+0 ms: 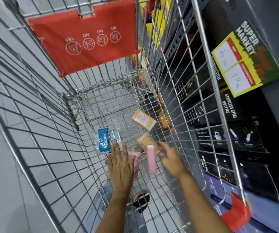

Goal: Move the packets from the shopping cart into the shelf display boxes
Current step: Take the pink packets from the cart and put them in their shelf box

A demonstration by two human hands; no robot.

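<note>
Both my arms reach down into the wire shopping cart [34,135]. My right hand [170,158] grips a pink packet [151,158] held on edge just above the cart floor. My left hand [121,163] lies flat, fingers together, on another pink packet [135,158] on the floor; whether it grips it is unclear. A blue packet bundle in clear wrap [104,140] lies just beyond my left fingertips. Two orange packets rest near the cart's right wall, one far [143,121] and one close to my right hand [146,140].
The red child-seat flap [85,36] closes the cart's far end. To the right, shelves hold black stainless steel bottle boxes [231,111], a yellow price tag [241,64], and yellow boxes [158,27] further up. Grey tile floor lies to the left.
</note>
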